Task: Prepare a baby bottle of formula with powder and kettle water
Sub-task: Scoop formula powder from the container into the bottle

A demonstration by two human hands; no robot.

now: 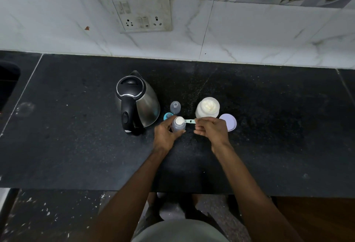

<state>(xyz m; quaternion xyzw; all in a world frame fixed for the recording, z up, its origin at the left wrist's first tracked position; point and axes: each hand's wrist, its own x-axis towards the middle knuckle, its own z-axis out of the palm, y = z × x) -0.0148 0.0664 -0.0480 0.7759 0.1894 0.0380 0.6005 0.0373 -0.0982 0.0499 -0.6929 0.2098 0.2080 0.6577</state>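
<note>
Single head view, steep downward onto countertop (249, 126), facing wall.

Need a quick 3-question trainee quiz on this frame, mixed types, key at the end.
1. True or false: the powder jar stands open, its lid lying on the counter beside it.
2. Which hand pinches the scoop handle?
A. left hand
B. right hand
3. Fill in: the scoop's heaped bowl sits over the mouth of the ____, right of the kettle.

Key: 1 true; 2 B; 3 bottle
</note>
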